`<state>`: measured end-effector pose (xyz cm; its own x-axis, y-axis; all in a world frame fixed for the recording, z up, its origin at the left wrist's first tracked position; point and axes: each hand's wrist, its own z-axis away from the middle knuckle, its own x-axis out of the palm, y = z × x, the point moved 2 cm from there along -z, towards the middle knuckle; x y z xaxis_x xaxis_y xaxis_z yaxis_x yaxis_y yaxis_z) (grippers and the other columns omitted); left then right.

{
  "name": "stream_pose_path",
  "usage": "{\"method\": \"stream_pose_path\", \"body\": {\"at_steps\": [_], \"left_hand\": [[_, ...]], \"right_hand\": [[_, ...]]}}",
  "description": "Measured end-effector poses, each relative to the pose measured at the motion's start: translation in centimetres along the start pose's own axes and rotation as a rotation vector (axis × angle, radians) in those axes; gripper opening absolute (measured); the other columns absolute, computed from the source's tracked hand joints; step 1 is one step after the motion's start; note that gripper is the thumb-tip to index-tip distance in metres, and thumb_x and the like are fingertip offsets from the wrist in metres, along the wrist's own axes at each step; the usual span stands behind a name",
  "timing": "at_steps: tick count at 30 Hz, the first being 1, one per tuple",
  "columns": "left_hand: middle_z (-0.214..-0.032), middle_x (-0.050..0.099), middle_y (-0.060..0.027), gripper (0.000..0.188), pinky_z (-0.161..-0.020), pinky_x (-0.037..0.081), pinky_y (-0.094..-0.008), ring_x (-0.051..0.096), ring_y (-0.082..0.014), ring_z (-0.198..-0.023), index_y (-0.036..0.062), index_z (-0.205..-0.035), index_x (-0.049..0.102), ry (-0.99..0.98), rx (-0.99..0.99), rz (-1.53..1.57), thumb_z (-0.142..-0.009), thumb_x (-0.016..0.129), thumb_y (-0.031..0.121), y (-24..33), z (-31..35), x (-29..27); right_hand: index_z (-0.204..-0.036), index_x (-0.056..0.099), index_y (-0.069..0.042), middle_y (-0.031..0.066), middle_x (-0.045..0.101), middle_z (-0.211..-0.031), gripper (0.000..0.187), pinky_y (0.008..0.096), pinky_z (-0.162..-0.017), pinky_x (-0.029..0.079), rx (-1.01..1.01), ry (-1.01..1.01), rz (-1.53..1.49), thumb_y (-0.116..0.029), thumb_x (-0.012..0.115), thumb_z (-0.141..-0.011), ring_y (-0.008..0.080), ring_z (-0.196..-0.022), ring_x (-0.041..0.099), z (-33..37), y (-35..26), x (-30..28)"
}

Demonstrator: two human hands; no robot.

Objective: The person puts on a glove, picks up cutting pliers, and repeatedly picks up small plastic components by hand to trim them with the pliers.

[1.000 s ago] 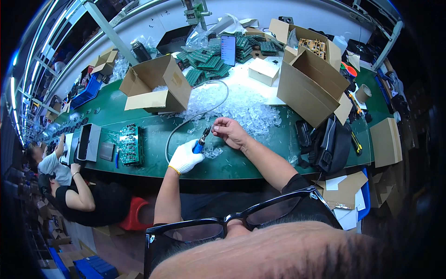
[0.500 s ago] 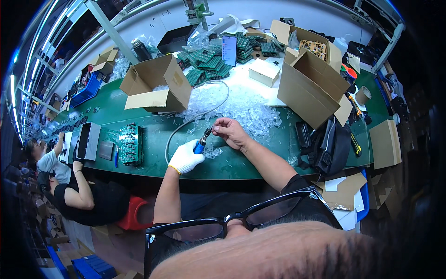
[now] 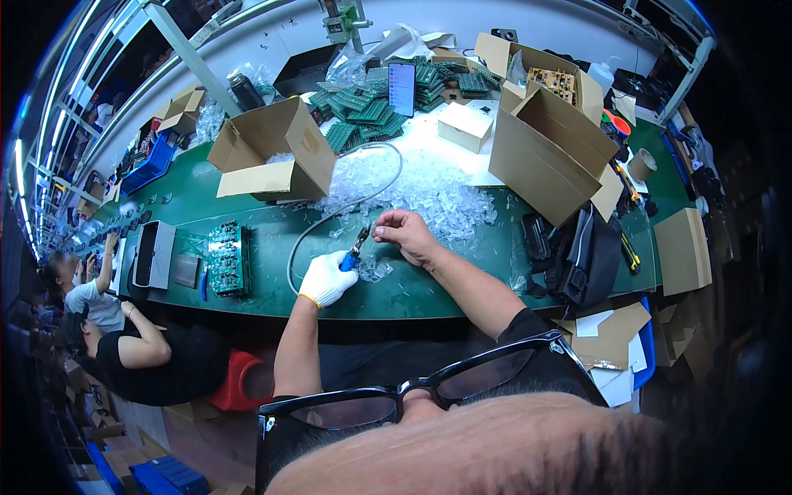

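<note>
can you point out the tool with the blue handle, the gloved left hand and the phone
Tool [image 3: 351, 259]: head view, on its blue handle.
Gloved left hand [image 3: 327, 280]: head view, on the back of the hand.
Phone [image 3: 402, 89]: head view, on its lit screen.

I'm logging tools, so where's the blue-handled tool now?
In the head view, the blue-handled tool is in the gloved left grip, just left of center, on the near side of the heap of clear pieces.

Gloved hand [image 3: 327, 280], blue tool [image 3: 350, 261], seemingly plastic pieces [image 3: 445, 194]
</note>
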<state>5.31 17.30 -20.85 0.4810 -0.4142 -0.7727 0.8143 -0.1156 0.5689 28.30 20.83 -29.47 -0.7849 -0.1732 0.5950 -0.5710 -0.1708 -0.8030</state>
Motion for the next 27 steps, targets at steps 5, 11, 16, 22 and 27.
{"method": "stream_pose_path", "body": {"at_steps": [5,11,16,22,27], "left_hand": [[-0.078,0.067,-0.0186,0.036,-0.075,0.053,-0.0436,0.062,-0.0302,-0.071,0.0006,-0.101,0.072,0.037,0.003,0.083,-0.085,0.074,0.033,-1.1,-0.3,0.1],[-0.076,0.066,-0.0122,0.033,-0.072,0.052,-0.038,0.06,-0.02,-0.07,-0.0014,-0.103,0.072,0.163,0.048,0.352,-0.088,0.076,0.028,-3.4,0.4,1.2],[-0.079,0.068,-0.0041,0.038,-0.073,0.053,-0.0323,0.061,-0.0112,-0.074,-0.0029,-0.117,0.076,0.159,0.038,0.363,-0.088,0.077,0.022,-3.5,0.2,1.1],[-0.077,0.066,-0.0042,0.034,-0.071,0.051,-0.0334,0.058,-0.0115,-0.072,-0.001,-0.112,0.076,0.118,0.074,0.306,-0.089,0.076,0.024,-3.1,0.2,0.9],[-0.077,0.066,-0.0163,0.035,-0.072,0.052,-0.0424,0.062,-0.0266,-0.07,-0.0001,-0.099,0.069,0.118,0.067,0.269,-0.086,0.075,0.032,-3.3,0.7,0.6]], "right_hand": [[-0.11,0.075,0.001,0.0082,0.077,-0.104,0.016,0.0336,-0.087,0.063,0.029,0.038,-0.017,0.001,0.08,-0.095,0.0176,-0.094,0.075,-0.1,0.1,-0.2],[-0.108,0.079,-0.002,0.0123,0.079,-0.095,0.019,0.0381,-0.081,0.061,-0.118,-0.035,0.766,-0.014,0.081,-0.094,0.0241,-0.088,0.077,0.4,-0.3,0.6],[-0.108,0.08,-0.005,0.0198,0.078,-0.104,0.022,0.045,-0.086,0.061,-0.304,0.001,1.154,-0.021,0.077,-0.092,0.0358,-0.093,0.076,0.7,-0.1,0.8],[-0.118,0.076,-0.006,0.0219,0.076,-0.109,0.027,0.0538,-0.091,0.06,-0.481,0.164,1.497,-0.006,0.061,-0.095,0.0439,-0.104,0.074,-1.2,-0.7,1.2],[-0.123,0.074,-0.007,0.021,0.075,-0.112,0.033,0.0543,-0.09,0.06,-0.33,0.08,1.622,-0.003,0.057,-0.095,0.0442,-0.104,0.074,-1.6,-0.3,2.9]]}}
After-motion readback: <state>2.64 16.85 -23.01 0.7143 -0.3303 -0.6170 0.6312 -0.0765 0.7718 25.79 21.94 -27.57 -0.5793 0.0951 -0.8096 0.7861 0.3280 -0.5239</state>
